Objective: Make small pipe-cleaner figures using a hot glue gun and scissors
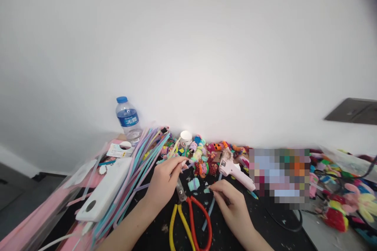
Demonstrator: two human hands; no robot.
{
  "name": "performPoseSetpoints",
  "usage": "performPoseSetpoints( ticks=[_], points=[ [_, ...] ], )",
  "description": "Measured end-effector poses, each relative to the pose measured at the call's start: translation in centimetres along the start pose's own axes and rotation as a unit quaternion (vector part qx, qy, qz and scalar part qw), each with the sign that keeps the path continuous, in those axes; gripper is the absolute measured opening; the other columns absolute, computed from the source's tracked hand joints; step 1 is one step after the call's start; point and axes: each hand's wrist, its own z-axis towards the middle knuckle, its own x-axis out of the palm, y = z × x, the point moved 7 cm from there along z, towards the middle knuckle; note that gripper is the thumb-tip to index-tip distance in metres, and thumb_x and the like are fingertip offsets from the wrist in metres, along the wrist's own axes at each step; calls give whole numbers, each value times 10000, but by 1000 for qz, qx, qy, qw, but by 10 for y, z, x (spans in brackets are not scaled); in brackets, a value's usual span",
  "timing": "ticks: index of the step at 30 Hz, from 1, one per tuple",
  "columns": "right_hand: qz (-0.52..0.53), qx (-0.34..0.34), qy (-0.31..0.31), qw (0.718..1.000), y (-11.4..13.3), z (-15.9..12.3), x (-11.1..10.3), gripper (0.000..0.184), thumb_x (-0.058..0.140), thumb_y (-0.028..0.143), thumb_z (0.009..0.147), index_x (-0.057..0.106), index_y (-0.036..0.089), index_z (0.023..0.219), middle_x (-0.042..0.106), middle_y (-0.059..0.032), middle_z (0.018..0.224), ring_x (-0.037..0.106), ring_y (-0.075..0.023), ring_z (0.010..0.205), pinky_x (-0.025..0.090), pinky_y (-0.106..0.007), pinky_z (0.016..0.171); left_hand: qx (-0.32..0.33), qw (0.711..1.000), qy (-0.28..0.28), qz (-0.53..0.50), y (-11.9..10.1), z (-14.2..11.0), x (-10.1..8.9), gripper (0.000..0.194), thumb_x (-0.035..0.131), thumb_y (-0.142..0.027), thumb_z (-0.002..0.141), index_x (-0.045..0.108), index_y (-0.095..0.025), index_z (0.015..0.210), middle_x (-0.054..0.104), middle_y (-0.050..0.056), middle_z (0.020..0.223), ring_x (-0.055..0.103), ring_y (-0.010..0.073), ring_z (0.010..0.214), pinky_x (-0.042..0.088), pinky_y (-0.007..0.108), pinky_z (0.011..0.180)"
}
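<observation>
Pink plastic sheeting (35,219) lies at the far left edge of the black worktop (265,219), well left of both hands. Next to it, a white flat box (104,190) rests tilted, with a clear water bottle (128,119), blue cap and label, standing behind it against the wall. Bundle of pastel pipe cleaners (138,164) fans from the bottle's foot down toward the left forearm, just left of the left hand.

Left hand (163,184): grip closed in a pinch, fingertips (184,162) holding a thin pale stem; cannot tell exactly what it is. A small white cup (185,138) stands beyond that pinch, near the wall, among bright fuzzy pieces.

Between the two hands: scissors (191,219) with one yellow and one red handle loop, blades pointing up toward the left grip. A mint fuzzy piece (193,184) lies just above the handles, apart from both hands.

Right hand (232,206): grip pinched on a small mint scrap (206,190) at the fingertips. A pale blue stick (209,211) runs under this hand, touching the red loop or nearly so. Pink glue gun (235,172) lies just beyond the right grip, nozzle away from it.

Further right, a blurred patch, then a heap of coloured fuzzy craft pieces (347,200), well apart from the hands.
</observation>
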Motion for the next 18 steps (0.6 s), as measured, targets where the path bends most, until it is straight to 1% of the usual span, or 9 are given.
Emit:
performPoseSetpoints(
  ticks=[3,7,8,10,11,13,15,17,18],
  points=[
    [9,-16,4,1000,3,1,0,208,454,162,867,650,218,911,659,-77,867,636,-193,813,524,-273,693,-22,1000,-5,14,5,4,-10,215,442,-192,877,634,-209,974,708,39,863,659,178,764,526,287,684],
    [-9,-28,3,1000,2,-2,1,218,476,154,852,648,238,957,682,-72,889,657,-199,820,544,-275,710,-57,994,-28,84,22,10,-33,204,466,-247,863,642,-225,963,702,53,976,651,216,878,531,314,699],
    [-15,-27,-2,1000,0,-3,0,212,491,152,843,644,238,962,688,-67,880,662,-199,806,548,-274,707,-74,991,-34,106,30,11,-40,208,471,-255,859,634,-230,984,695,54,1000,649,219,881,530,312,688],
    [-22,-19,-8,1000,-3,-6,0,199,511,148,829,635,236,959,695,-57,844,668,-195,759,556,-270,677,-101,981,-47,162,45,12,-57,211,478,-249,841,614,-225,1001,697,60,959,657,214,765,523,313,635],
    [-24,-17,-7,1000,-5,-6,1,192,516,148,826,632,236,951,696,-53,831,669,-194,743,558,-269,665,-117,973,-41,194,54,13,-64,231,482,-237,829,595,-221,1030,695,63,939,654,214,720,519,325,633],
    [-24,-25,-3,999,-5,-7,1,189,515,142,825,630,240,939,700,-48,828,670,-192,743,558,-273,673,-140,957,-29,254,72,14,-78,276,490,-231,811,562,-206,1075,681,90,973,655,244,748,507,362,661],
    [-23,-41,5,999,-2,-7,2,209,509,131,828,634,247,949,703,-49,867,670,-193,794,553,-285,724,-146,945,-17,291,87,16,-88,309,495,-208,789,553,-193,1092,665,124,1030,656,283,817,492,383,687],
    [-28,-49,15,998,1,-5,2,232,501,129,831,644,250,967,694,-61,937,660,-202,867,544,-302,775,-165,932,-11,322,102,18,-96,325,480,-199,786,556,-173,1102,669,163,1008,640,334,900,480,399,679],
    [-32,-48,17,998,2,-5,2,238,496,133,833,650,249,973,682,-73,975,651,-210,903,539,-312,792,-183,923,-11,337,110,18,-99,324,473,-197,784,561,-158,1093,673,181,984,639,355,898,473,413,674]
  ],
)
